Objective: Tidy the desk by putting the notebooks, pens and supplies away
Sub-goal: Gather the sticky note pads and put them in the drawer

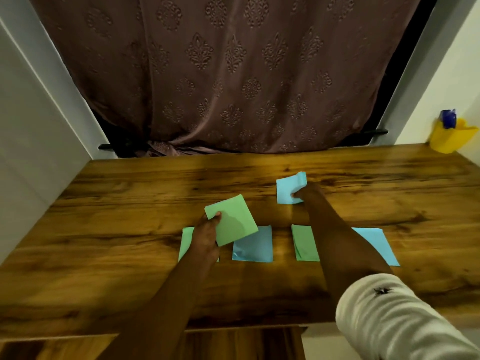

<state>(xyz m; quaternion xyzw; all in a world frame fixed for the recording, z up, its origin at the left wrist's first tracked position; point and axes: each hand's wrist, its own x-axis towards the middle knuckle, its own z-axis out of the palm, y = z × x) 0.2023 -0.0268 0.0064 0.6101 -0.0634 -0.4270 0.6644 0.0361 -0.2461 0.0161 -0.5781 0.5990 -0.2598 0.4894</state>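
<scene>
**Green pad** [233,224]: held tilted above the counter [130,203], a little left of its centre. My left hand [206,237] pinches its near left corner, thumb on the face and the other fingers mostly hidden behind.

**Blue pad** [287,187]: raised right of centre, closer to the far edge. My right hand [307,193] pinches it at the near right corner. The thumb shows on the face, and the remaining fingers are out of sight behind the paper.

**Handling:** both look like thin stacks of small paper squares. I judge them very light, soft enough to bow when held by one corner, and liable to fan out or shed loose leaves. The blue pad curls at its far corner. A hold along a full edge, thumb flat above and fingers flat below, should keep the leaves together better than a corner pinch. Creasing is the likely damage.

**Row toward the near edge, left to right:**
- first green piece [185,242], partly covered by my left wrist
- first blue piece [253,245]
- second green piece [304,242], partly under my right forearm
- second blue piece [376,242]

I cannot tell whether these are single sheets or pads.

**Yellow holder** [449,139]: stands at the far right corner with a blue item [448,118] in it.
</scene>
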